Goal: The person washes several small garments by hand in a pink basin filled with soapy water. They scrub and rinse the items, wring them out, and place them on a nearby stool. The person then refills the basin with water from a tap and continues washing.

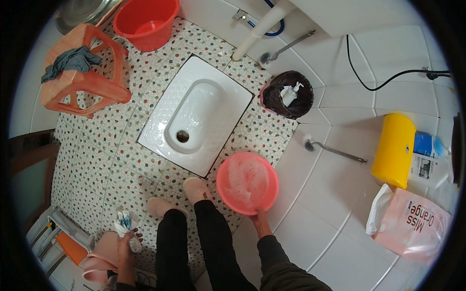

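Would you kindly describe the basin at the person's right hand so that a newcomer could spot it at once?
Find the white squat toilet in the speckled floor. Just below its right side in the picture, near the shoes, is a round pink basin, the right hand at its rim. Foamy suds set it apart from the red tub beside the orange stool.

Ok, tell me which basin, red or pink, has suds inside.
The pink basin, held at its rim by the right hand. The red basin beside the orange stool shows no suds.
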A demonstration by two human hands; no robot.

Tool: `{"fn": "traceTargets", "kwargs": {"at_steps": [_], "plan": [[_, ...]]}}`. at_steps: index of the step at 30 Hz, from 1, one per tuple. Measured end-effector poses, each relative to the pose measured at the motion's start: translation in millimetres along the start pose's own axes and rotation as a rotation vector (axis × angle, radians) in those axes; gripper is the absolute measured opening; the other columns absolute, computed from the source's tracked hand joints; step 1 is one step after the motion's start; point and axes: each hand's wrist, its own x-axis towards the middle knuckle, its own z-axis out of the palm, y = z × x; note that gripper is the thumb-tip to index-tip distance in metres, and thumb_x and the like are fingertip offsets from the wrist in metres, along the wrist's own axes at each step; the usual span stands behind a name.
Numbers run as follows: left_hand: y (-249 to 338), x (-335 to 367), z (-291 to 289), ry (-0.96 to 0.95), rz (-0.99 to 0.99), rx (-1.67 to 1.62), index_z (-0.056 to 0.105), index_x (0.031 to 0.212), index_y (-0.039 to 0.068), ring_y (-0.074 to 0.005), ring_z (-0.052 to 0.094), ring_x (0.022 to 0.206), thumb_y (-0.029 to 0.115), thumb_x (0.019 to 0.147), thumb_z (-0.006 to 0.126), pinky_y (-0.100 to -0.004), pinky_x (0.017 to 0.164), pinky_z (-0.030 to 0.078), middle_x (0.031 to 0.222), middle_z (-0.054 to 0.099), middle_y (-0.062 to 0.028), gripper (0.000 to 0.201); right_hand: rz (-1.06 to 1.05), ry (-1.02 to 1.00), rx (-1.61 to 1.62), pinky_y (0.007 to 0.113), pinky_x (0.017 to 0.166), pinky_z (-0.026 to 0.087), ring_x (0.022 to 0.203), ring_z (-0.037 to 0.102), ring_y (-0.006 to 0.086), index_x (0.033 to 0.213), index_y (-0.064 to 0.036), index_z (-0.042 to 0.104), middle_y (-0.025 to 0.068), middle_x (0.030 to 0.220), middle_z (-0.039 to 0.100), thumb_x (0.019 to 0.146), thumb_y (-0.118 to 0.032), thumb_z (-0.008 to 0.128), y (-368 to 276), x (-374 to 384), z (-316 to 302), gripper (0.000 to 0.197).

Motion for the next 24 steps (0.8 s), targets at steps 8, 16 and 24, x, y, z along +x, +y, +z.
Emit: {"fn": "traceTargets", "kwargs": {"at_steps": [8, 16, 24], "plan": [[-3, -5, -3, 0.023, -0.026, 0.013, 0.048, 0.127, 0.000, -0.0300, 0.066, 0.084, 0.012, 0.081, 0.066, -0.0416, 0.070, 0.056, 0.107, 0.063, -0.0162, 0.051, -0.039, -0.035, 0.178, 0.040, 0.058, 0.058, 0.071, 0.066, 0.0289, 0.116, -0.0013, 0.052, 0.0159, 0.096, 0.063, 0.083, -0.008, 0.052, -36, 43, 60, 0.033], [-3, -8, 17, 0.012, -0.019, 0.090, 0.050, 0.123, 0.000, -0.0290, 0.066, 0.084, 0.015, 0.083, 0.066, -0.0424, 0.072, 0.056, 0.104, 0.064, -0.0145, 0.046, -0.067, -0.160, 0.293, 0.042, 0.059, 0.058, 0.070, 0.065, 0.0296, 0.114, 0.0010, 0.052, 0.0160, 0.095, 0.064, 0.085, -0.006, 0.052, -69, 44, 118, 0.030], [-7, -12, 8, 0.023, -0.037, 0.040, 0.051, 0.122, 0.000, -0.0285, 0.068, 0.084, 0.011, 0.082, 0.066, -0.0406, 0.070, 0.057, 0.100, 0.065, -0.0135, 0.045, -0.039, -0.400, 0.241, 0.041, 0.076, 0.056, 0.097, 0.062, 0.0254, 0.121, -0.0055, 0.050, 0.0096, 0.114, 0.059, 0.080, -0.006, 0.055, -74, 33, 121, 0.041]]}}
